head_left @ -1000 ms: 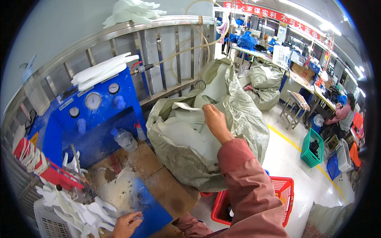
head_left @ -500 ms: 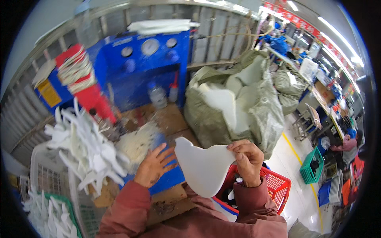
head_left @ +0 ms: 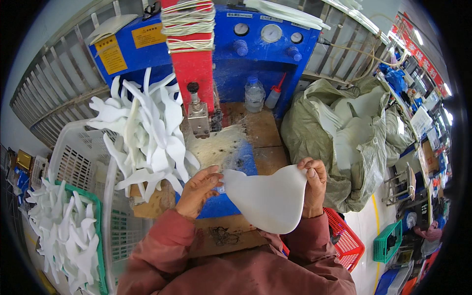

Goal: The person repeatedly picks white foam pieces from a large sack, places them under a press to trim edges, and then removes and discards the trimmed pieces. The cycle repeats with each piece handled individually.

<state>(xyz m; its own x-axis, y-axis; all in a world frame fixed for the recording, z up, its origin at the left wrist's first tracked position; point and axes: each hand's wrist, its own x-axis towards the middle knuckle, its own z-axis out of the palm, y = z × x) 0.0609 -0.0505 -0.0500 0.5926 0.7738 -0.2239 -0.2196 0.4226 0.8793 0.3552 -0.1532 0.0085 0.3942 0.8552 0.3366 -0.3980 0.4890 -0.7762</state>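
Right hand [head_left: 314, 187] pinching a white sheet [head_left: 268, 201] at its right corner, left hand [head_left: 199, 191] curling half open at its left tip, hold unclear, sheet hanging above the bench [head_left: 265, 129], bottle [head_left: 254, 96] standing farther back.

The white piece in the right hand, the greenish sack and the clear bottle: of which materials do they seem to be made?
White piece: perhaps foam sheet, matte; its surface is even, without visible weave.
Greenish sack: probably woven plastic, slightly shiny; stiff creases catch the light.
Bottle: likely smooth plastic, though glass is not excluded; it is see-through.
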